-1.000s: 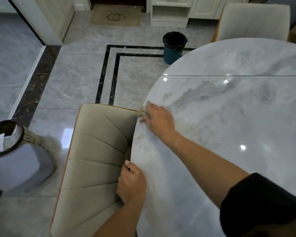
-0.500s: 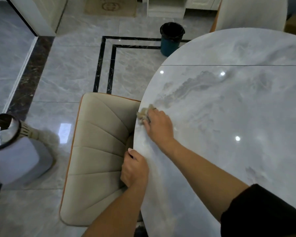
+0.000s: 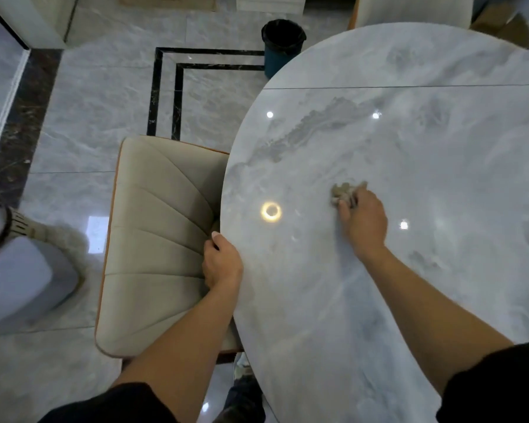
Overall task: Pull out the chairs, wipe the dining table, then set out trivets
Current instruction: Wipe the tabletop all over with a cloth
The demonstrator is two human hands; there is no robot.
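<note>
While right hand clamps cloth, left hand fingers hidden below table; cannot tell

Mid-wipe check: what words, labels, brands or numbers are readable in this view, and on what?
No readable text.
doormat, top edge: a printed mark, cut off and blurred, unreadable.
table, chair, bin, cloth: no lettering visible.

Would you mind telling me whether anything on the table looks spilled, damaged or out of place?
Nothing stands out. The dining table looks intact; its grey patches look like marble veining and the bright ring like a lamp reflection. The right hand holds the rag on it.
</note>
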